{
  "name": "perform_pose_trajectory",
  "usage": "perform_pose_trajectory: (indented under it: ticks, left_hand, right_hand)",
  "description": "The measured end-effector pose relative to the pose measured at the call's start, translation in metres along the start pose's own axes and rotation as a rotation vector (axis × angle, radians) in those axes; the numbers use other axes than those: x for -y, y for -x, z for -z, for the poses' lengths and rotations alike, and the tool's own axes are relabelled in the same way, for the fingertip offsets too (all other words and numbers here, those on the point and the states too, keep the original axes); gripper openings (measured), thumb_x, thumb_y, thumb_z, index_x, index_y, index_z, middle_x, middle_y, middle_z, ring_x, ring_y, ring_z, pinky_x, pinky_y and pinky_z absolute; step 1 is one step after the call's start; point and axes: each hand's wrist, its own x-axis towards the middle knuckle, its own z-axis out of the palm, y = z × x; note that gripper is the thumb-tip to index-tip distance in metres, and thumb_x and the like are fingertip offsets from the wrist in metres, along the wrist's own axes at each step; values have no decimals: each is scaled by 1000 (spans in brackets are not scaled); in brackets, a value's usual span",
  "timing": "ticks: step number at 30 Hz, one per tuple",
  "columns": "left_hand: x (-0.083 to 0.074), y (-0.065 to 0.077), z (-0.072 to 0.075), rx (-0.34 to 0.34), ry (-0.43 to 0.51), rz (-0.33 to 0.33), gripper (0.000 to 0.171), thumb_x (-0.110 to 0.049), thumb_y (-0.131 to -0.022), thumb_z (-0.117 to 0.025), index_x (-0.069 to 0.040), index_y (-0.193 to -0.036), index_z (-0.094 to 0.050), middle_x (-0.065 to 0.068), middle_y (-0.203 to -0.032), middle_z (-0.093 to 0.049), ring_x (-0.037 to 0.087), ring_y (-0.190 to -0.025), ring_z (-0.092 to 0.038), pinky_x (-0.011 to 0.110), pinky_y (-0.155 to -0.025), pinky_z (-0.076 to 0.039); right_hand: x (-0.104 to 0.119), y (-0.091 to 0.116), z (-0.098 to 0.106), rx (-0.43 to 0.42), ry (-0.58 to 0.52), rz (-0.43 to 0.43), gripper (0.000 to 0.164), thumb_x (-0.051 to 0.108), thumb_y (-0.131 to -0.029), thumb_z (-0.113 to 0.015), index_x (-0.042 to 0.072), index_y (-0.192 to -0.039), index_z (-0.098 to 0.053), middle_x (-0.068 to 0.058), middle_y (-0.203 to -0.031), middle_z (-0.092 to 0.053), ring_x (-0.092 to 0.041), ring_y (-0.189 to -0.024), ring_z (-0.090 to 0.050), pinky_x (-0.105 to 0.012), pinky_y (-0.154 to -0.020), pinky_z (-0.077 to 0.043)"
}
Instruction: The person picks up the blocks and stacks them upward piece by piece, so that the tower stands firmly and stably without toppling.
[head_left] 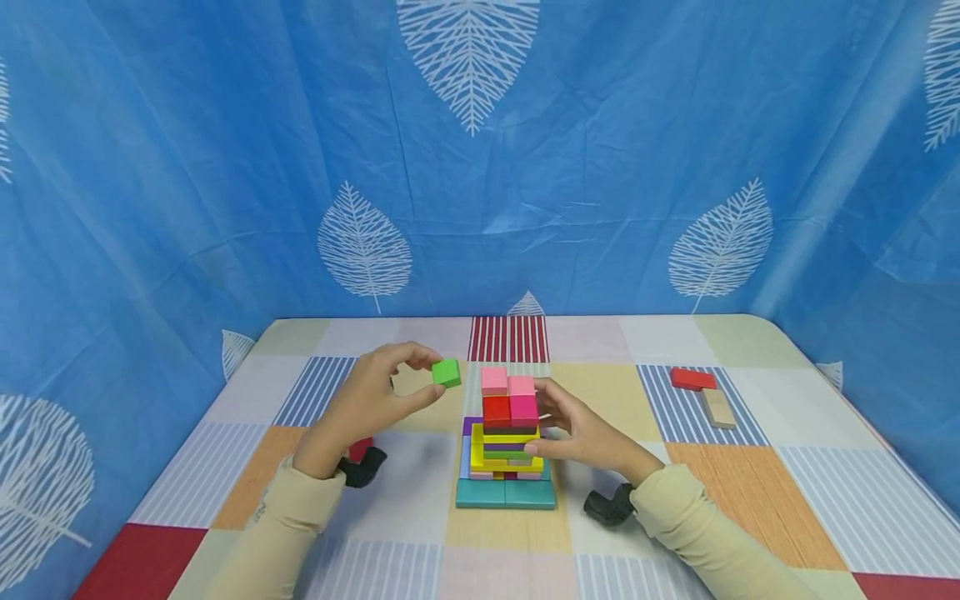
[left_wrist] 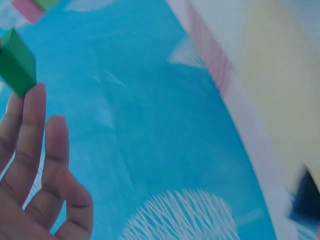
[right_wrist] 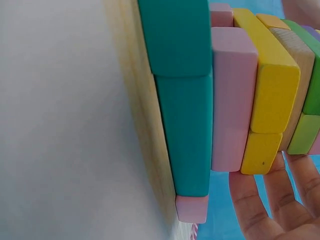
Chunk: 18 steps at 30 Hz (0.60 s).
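Note:
My left hand point(head_left: 367, 398) holds a small green block point(head_left: 446, 372) up between thumb and fingertips, left of a block tower. In the left wrist view, the green block point(left_wrist: 19, 62) shows at the fingertips, the other fingers extended loosely. The tower of colored blocks point(head_left: 508, 454) has teal blocks at its base, yellow, purple and green ones in its middle, and red and pink ones on top. My right hand point(head_left: 581, 429) grips its right side, thumb at the front and fingers farther back. Fingers point(right_wrist: 282, 200) touch the side of the stack in the right wrist view.
A red block point(head_left: 693, 379) and a plain wooden block point(head_left: 718, 408) lie on the right of the table. Another red block point(head_left: 361, 449) is partly hidden beneath my left wrist. A blue leaf-patterned curtain point(head_left: 570, 167) hangs behind the checkered tablecloth point(head_left: 727, 475).

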Motion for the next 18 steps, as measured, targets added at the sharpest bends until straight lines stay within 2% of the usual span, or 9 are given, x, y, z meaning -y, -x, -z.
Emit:
perform_pose_trajectory:
  ticks: [3, 8, 12, 18]
  left_hand:
    - [-15, -13, -6, -18, 68, -45, 30, -15, -93, -83, -8, -122, -77, 4, -114, -75, 27, -109, -64, 52, -93, -51]
    - [-34, -31, -22, 16, 103, -131, 35, -17, -93, -83, -5, -125, -75, 7, -121, -75, 29, -116, -64, 58, -104, -52]
    - [-40, -39, -37, 59, 109, -155, 36, -19, -93, -84, -6, -125, -75, 8, -123, -74, 28, -120, -63, 56, -106, -53]
    - [-42, -43, -51, 104, 119, -148, 34, -20, -92, -83, -7, -122, -75, 7, -121, -73, 30, -120, -61, 56, -103, -55]
  right_hand:
    - [0, 1, 0, -1, 2, 0, 75, 16, -97, -81, 1, -157, -39, -21, -147, -57, -40, -133, -58, -32, -108, -53]
    - [1, 1, 0, 1, -4, 3, 76, 16, -97, -80, 0, -158, -38, -22, -147, -57, -42, -133, -57, -31, -108, -53]
    - [1, 1, 0, 5, -2, 5, 77, 17, -98, -80, 0, -159, -37, -22, -147, -58, -42, -133, -58, -32, -108, -53]
    - [1, 1, 0, 14, -13, 7, 75, 16, -99, -79, 1, -158, -36, -21, -148, -57, -42, -133, -57, -34, -109, -53]
